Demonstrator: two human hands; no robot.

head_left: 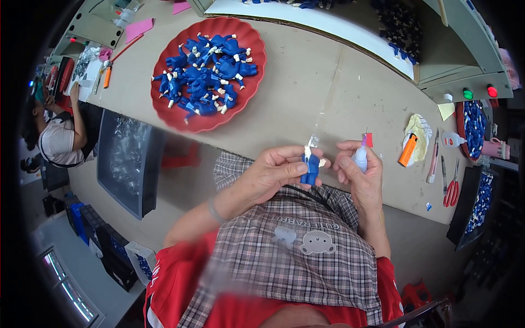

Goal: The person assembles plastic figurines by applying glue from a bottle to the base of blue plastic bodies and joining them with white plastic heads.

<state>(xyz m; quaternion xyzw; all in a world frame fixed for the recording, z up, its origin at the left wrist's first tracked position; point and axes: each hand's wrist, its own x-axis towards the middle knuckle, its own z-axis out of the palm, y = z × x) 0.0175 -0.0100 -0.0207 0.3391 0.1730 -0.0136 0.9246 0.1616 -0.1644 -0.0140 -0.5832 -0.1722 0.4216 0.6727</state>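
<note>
Over the table's near edge, my left hand (276, 170) is closed on a small blue doll figure (310, 168) with pale hands, held upright between thumb and fingers. A clear plastic bit (314, 140) shows just above the figure. To the right of it, my right hand (358, 172) grips a small squeeze bottle (360, 157) with a pale body, a purple collar and a thin tip pointing up. A bit of red (369, 140) shows beside that tip. The bottle and the figure are apart. A red scalloped tray (253, 82) further left holds several similar blue figures (205, 74).
On the right lie an orange lighter (408, 150) on a yellowish cloth (421, 128), a craft knife (433, 161), red-handled scissors (451, 192) and a white bottle (453, 139). A grey bin (145, 180) stands at the left below the table. Another person (63, 134) sits far left.
</note>
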